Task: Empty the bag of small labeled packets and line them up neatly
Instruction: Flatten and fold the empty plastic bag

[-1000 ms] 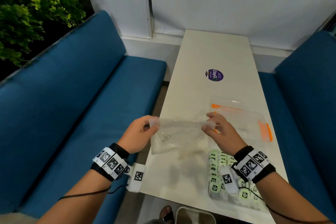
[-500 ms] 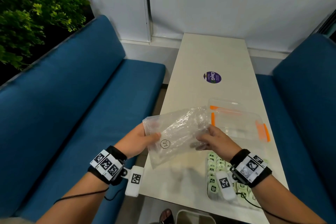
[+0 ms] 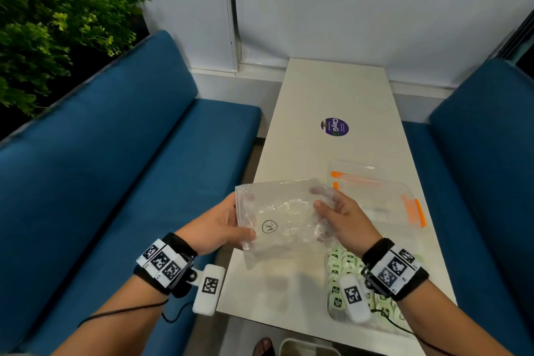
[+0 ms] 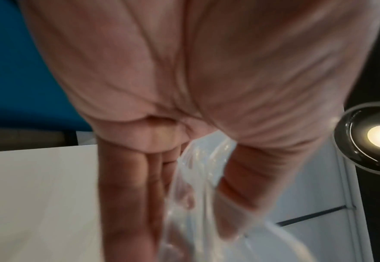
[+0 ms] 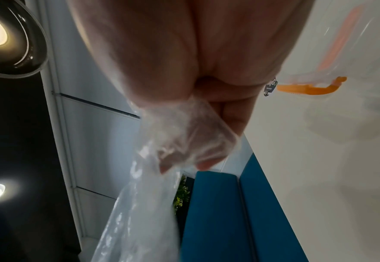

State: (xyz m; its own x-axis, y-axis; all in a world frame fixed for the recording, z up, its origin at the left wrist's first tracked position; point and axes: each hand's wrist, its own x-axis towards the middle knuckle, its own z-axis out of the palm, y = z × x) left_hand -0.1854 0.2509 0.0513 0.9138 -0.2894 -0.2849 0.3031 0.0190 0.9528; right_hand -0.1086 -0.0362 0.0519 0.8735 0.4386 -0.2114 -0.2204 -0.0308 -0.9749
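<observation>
**Already emptied, but the rows sit under a loose bag**

Both hands hold the clear bag (image 3: 284,217) up off the table (image 3: 332,89): the left hand (image 3: 219,225) pinches its left edge, the right hand (image 3: 341,220) is curled round the crumpled right side. It looks empty. The green labeled packets (image 3: 341,269) lie in rows at five o'clock of the bag, partly under the right wrist. If that wrist or the bag drags across them, the rows could scatter. The orange-clipped container (image 3: 378,199) at three o'clock crowds any put-down spot.

Café-style booth: blue benches (image 3: 121,170) flanking white table (image 3: 332,89).
</observation>
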